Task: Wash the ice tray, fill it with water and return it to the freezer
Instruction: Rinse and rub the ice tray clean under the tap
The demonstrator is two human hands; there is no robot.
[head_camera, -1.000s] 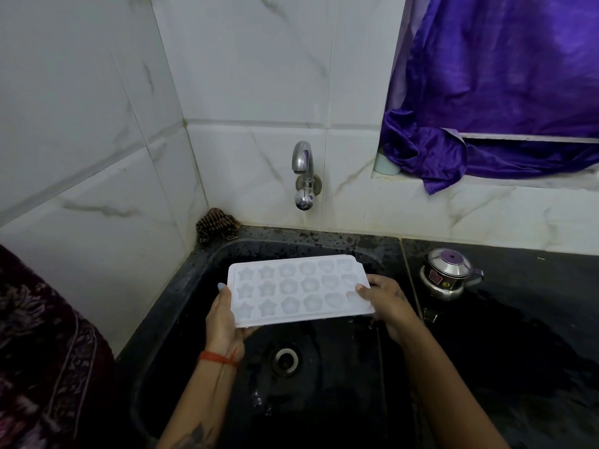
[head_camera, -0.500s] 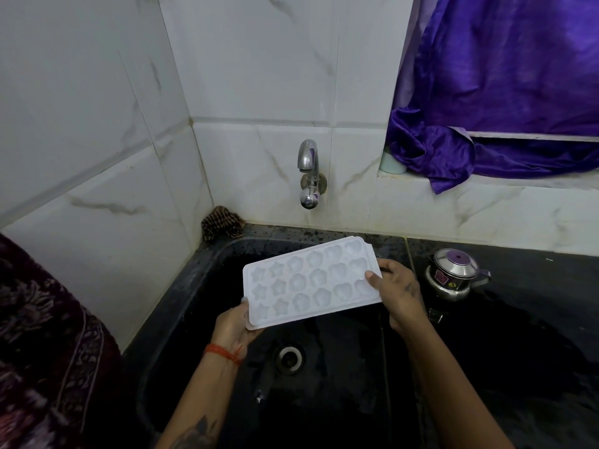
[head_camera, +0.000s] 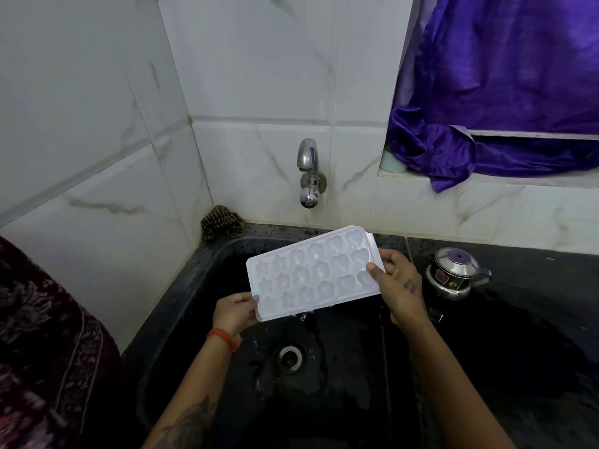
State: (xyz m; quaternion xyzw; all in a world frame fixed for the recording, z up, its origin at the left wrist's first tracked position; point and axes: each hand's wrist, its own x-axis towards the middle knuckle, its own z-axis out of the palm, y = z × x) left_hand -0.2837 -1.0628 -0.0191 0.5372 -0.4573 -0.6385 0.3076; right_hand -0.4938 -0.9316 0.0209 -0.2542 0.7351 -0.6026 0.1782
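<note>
A white ice tray (head_camera: 312, 273) with star- and flower-shaped moulds hangs over the black sink (head_camera: 201, 306), tilted with its right end raised and its near left corner low. My left hand (head_camera: 235, 314) grips the tray's lower left end, thumb on top. My right hand (head_camera: 397, 283) grips the raised right end, thumb over a mould. Water drips off the tray's low front edge. The chrome tap (head_camera: 309, 171) on the tiled wall above shows no running water.
The drain (head_camera: 288, 357) sits in the wet sink floor. A small steel kettle with a purple knob (head_camera: 453, 273) stands on the black counter at right. A brown scrubber (head_camera: 222, 223) lies in the back left corner. Purple cloth (head_camera: 502, 92) hangs over the window ledge.
The tray has gone from nearly level to tilted, its right end lifted and moved right while the left end dropped. Water now drips from its low edge.
</note>
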